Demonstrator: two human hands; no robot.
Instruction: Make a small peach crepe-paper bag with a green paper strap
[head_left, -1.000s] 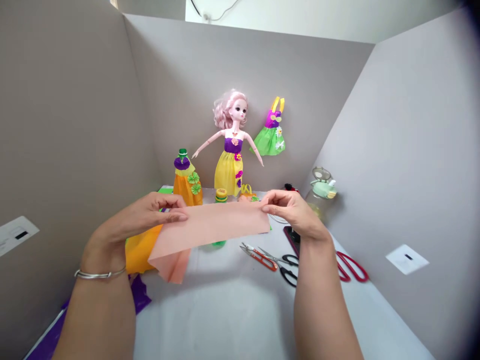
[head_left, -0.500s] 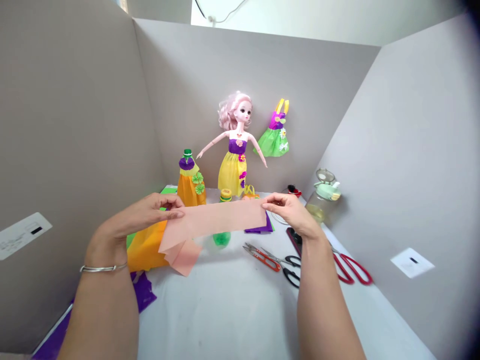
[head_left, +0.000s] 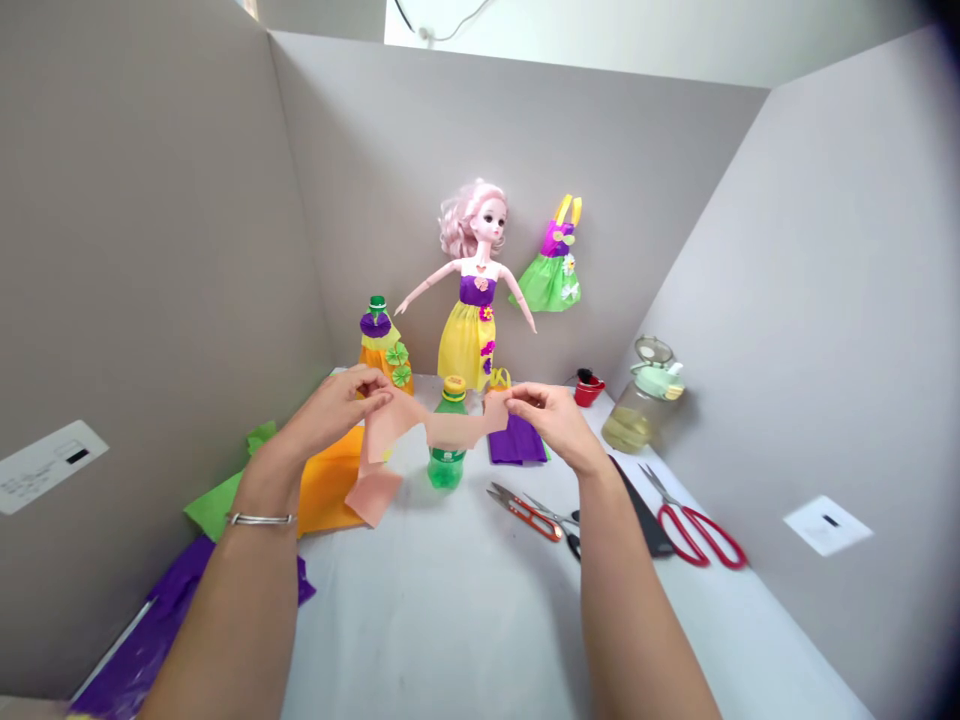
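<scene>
From my remote view, a doll [head_left: 466, 340] is upright above centre. Mid-frame, a peach strip [head_left: 391, 415] spans my left hand [head_left: 345, 402] and right hand [head_left: 553, 422], thumb and fingers pinching it on each side. Red-handled scissors [head_left: 677, 507] lie lower right. A green bottle [head_left: 447, 472] stands centrally, partly behind the strip; orange snips [head_left: 519, 504] lie near it.

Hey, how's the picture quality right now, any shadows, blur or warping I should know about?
Head view: soft, even light with mild brightness on the doll's hair; a faint shadow on the table beside the right forearm; slight blur on the red-handled scissors; wide-angle stretch toward the edges, with a dark, smeary right border.
</scene>
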